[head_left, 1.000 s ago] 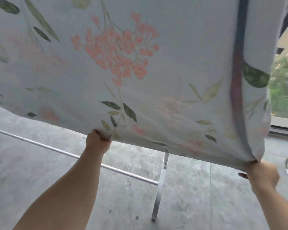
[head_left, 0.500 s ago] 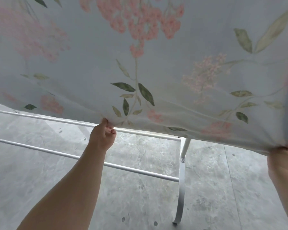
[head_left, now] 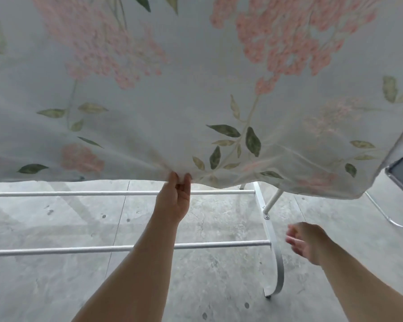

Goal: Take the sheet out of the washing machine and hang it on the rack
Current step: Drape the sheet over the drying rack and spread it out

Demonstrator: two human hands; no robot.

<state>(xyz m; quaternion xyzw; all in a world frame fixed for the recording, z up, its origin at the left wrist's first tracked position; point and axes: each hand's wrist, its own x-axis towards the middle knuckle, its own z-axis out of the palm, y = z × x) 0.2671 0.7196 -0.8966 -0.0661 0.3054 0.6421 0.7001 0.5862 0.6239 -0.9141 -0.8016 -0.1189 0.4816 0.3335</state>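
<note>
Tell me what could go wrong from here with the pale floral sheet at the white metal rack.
1. Only the left hand pinches the lower edge of the pale floral sheet. The right hand is open and off the cloth, so the right side may sag or slide unevenly.
2. The hem hangs above the spotted grey concrete floor, so a slip might soil it.
3. Loose cloth drapes near the end frame of the white metal rack and could snag.

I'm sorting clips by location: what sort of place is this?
Probably a balcony or laundry area: bare concrete floor, a metal drying rack, and a floral sheet spread above it.
</note>
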